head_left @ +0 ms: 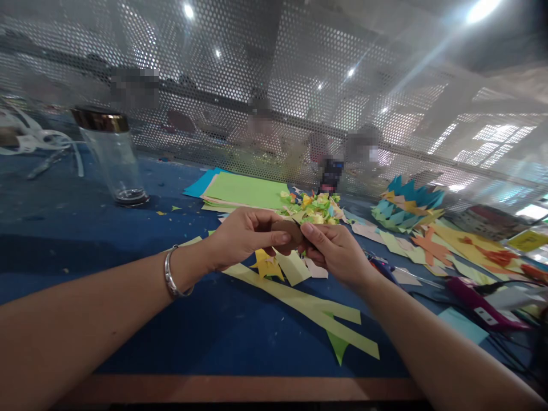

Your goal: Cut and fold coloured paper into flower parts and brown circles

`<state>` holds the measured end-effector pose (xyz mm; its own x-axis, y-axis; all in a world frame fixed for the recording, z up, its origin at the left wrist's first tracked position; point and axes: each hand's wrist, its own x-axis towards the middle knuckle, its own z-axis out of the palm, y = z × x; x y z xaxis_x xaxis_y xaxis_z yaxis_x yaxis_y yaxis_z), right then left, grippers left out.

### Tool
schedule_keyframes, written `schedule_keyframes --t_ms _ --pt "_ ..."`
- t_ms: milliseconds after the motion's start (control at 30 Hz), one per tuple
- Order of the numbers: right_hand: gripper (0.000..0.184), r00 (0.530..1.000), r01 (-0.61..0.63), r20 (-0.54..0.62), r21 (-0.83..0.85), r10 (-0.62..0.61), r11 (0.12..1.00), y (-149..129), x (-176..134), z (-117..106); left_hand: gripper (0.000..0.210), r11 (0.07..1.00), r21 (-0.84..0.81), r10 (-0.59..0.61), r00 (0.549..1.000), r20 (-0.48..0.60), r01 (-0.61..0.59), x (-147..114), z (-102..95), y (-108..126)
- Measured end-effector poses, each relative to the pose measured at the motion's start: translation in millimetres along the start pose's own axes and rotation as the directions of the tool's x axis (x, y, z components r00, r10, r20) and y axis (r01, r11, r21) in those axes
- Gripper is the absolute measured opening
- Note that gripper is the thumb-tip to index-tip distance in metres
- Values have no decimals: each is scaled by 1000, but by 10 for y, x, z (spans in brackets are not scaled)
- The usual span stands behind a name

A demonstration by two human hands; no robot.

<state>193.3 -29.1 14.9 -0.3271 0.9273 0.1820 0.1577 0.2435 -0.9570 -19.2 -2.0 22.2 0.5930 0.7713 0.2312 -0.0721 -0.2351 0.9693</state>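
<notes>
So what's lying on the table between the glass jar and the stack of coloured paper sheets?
In the head view, between the glass jar and the paper stack lies bare blue table, with a few tiny paper scraps near its front.

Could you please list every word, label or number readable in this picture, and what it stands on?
No text can be read.
White label on the purple tool: print too small to read.
Yellow tag at the right edge: blurred.
Brown piece held by both hands: no print visible.
Glass jar: no label visible.
</notes>
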Motion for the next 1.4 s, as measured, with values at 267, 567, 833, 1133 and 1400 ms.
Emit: schedule_keyframes --t_ms 267,567,833,1133,1400 --pt "49 1000 8 0 -32 -8 999 0 0 -12 17 998 56 25 999 -36 -23 14 -17 -6" --pt "49 999 50 -11 -82 -51 995 -14 -8 -21 19 991 131 42 997 -72 -33 7 -30 -23" --pt "48 995 93 -17 -161 -97 983 -23 -9 -32 17 988 151 42 998 -49 -34 11 -57 -33" --pt "49 992 111 -25 -292 -123 950 -42 -10 -55 12 988 155 31 999 -25 -27 12 -45 3" --pt "49 991 117 -27 -313 -132 943 -31 -8 -62 9 992 123 18 1000 16 -20 21 -57 35"
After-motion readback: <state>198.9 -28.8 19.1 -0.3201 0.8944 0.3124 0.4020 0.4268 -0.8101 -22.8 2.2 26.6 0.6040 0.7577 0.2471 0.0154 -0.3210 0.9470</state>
